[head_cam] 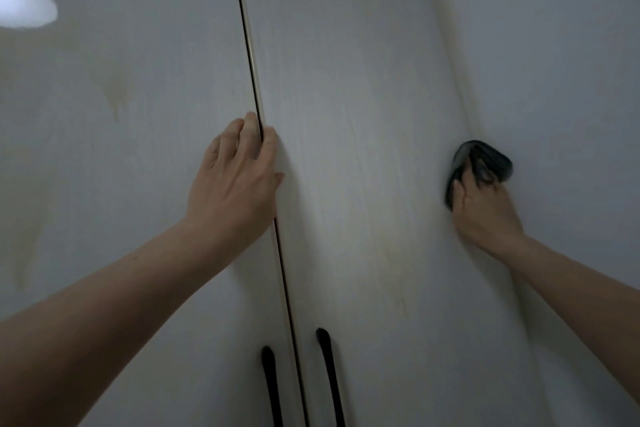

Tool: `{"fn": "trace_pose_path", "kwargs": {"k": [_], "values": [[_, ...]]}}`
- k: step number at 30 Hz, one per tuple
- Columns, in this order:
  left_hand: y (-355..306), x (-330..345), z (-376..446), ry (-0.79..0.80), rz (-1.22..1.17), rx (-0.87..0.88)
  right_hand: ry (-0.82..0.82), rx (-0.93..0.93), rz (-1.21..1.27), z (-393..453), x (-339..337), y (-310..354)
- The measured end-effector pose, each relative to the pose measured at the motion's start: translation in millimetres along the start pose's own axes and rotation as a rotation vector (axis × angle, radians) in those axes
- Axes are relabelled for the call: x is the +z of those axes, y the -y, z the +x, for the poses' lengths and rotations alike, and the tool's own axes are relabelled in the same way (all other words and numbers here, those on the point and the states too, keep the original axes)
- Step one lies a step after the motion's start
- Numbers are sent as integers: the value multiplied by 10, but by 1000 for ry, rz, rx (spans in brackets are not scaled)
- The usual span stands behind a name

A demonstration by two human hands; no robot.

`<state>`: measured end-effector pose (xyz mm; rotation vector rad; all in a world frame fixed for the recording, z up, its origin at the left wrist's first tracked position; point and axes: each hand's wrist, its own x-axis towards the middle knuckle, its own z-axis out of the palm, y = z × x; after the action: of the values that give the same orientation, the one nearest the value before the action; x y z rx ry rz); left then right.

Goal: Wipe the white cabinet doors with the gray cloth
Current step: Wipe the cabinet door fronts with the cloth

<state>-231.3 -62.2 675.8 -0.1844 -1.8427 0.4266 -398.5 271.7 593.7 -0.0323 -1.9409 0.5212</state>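
So for the edge strip of the right cabinet door [353, 149], I'd drag the gray cloth [481, 163] straight down along the side wall [554, 80], pressing flat so the seam gets cleaned too. Right hand [485, 208] has its grip clamped on the bunched cloth, arm reaching up. Left hand [235, 173] is spread flat over the center gap, grip apart, bracing both doors. Yellowish drips on the left cabinet door [121, 149] look untouched.

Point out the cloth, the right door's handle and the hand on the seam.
gray cloth [498, 158], head view, bunched top fold.
right door handle [327, 371], head view, mid bar.
left hand [235, 177], head view, back of hand.
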Motion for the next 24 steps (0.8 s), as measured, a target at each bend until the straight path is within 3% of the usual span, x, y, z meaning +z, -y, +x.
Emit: {"fn": "trace_pose_path", "kwargs": {"k": [5, 7, 11, 15, 24], "values": [[-68, 54, -208, 4, -13, 16, 44, 110, 41, -22, 124, 234], [-81, 72, -271, 13, -11, 22, 26, 32, 21, -179, 96, 496], [-91, 106, -385, 1, -3, 31, -116, -298, 69, -788, -14, 1231], [-128, 114, -467, -4, 3, 36, -108, -470, 194, -1342, -49, 1737], [-151, 143, -670, -23, -1, 73, -98, -609, 43, -1450, 22, 1606]]}}
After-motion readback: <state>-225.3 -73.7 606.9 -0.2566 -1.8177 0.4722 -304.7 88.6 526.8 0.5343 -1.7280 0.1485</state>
